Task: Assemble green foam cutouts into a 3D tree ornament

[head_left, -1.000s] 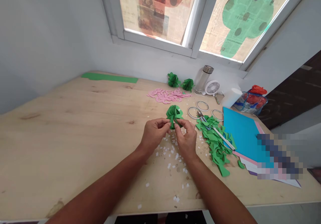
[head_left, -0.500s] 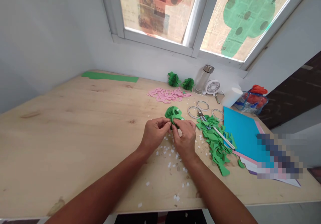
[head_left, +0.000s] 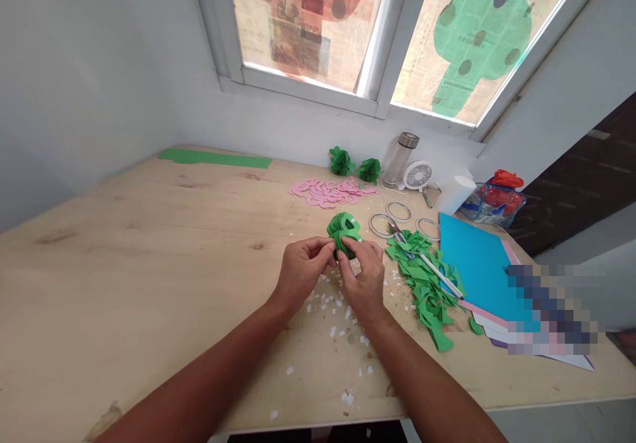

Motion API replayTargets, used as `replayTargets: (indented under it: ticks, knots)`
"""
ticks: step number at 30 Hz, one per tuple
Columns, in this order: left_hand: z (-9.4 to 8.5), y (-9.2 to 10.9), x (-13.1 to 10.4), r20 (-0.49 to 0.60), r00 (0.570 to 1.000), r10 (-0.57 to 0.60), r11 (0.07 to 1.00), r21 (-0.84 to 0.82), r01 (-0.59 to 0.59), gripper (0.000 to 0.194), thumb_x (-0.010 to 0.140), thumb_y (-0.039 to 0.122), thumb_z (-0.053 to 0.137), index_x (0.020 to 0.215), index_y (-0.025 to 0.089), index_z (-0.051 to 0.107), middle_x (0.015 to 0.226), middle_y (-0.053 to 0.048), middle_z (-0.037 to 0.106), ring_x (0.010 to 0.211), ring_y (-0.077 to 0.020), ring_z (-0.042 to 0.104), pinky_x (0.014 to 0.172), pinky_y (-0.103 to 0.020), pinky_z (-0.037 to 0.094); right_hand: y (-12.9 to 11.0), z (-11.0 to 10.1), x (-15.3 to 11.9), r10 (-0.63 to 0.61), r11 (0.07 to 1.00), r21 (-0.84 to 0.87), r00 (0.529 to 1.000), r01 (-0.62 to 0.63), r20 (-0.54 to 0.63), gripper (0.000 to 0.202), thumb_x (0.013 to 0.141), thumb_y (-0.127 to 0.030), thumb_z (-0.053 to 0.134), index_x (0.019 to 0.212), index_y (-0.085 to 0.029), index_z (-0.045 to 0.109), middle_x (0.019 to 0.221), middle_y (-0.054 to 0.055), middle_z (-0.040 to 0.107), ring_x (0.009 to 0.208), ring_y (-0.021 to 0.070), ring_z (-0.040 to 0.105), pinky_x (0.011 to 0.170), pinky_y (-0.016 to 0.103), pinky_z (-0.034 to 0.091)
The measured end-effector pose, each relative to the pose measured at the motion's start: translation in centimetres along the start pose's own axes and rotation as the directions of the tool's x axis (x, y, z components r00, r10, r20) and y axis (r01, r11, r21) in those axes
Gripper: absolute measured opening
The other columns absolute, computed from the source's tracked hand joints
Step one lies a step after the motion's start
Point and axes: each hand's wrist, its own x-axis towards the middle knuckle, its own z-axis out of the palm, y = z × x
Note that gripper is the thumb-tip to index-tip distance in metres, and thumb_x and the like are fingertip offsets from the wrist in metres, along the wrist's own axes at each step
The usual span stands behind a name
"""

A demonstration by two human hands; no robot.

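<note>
A layered green paper cutout point(head_left: 342, 224), with rounded lobes and gaps between its sheets, is held up over the table between my two hands. My left hand point(head_left: 303, 267) pinches its lower left edge between thumb and fingers. On the other side, my right hand point(head_left: 364, 274) grips the lower right part, its index finger lying across the paper. Small white paper bits point(head_left: 332, 307) are scattered on the wood below. Just right of my right hand lies a heap of green paper scraps point(head_left: 424, 291), with small scissors point(head_left: 396, 231) and a white pen point(head_left: 442, 276) on top.
Rolls of tape point(head_left: 398, 212) lie behind the scraps. Pink paper cutouts point(head_left: 330, 192), two green paper ornaments point(head_left: 340, 161), a glass bottle point(head_left: 399, 161) and a small fan point(head_left: 417, 175) stand or lie near the wall. Blue paper sheets point(head_left: 477, 267) lie right; a green strip point(head_left: 218, 158) lies back left.
The view has shifted slightly. The top loop of the green paper cutout has been pressed down or turned under my right fingers; both hands keep their hold.
</note>
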Motion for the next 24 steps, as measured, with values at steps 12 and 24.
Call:
replayTargets:
  ticks: [12, 24]
  knots:
    - [-0.09, -0.48, -0.12, 0.051, 0.991, 0.124, 0.970, 0.202, -0.132, 0.021, 0.077, 0.030, 0.057, 0.078, 0.015, 0.072, 0.051, 0.002, 0.059, 0.046, -0.0099, 0.048, 0.047, -0.019, 0.041, 0.07, -0.05, 0.07, 0.339, 0.894, 0.296, 0.940, -0.336, 0.042, 0.030, 0.083, -0.023, 0.054, 0.112, -0.018, 0.061, 0.106, 0.010, 0.069, 0.094, 0.0209, 0.066, 0.087, 0.037, 0.051]
    - [-0.12, -0.24, -0.08, 0.007, 0.993, 0.119, 0.965, 0.234, -0.118, 0.020, 0.076, 0.029, 0.056, 0.076, 0.015, 0.071, 0.051, 0.002, 0.061, 0.044, -0.0096, 0.048, 0.045, -0.019, 0.040, -0.07, -0.29, 0.70, 0.450, 0.765, 0.487, 0.891, -0.421, 0.063, 0.027, 0.083, -0.024, 0.051, 0.107, -0.016, 0.061, 0.098, 0.009, 0.070, 0.088, 0.0204, 0.068, 0.076, 0.031, 0.055]
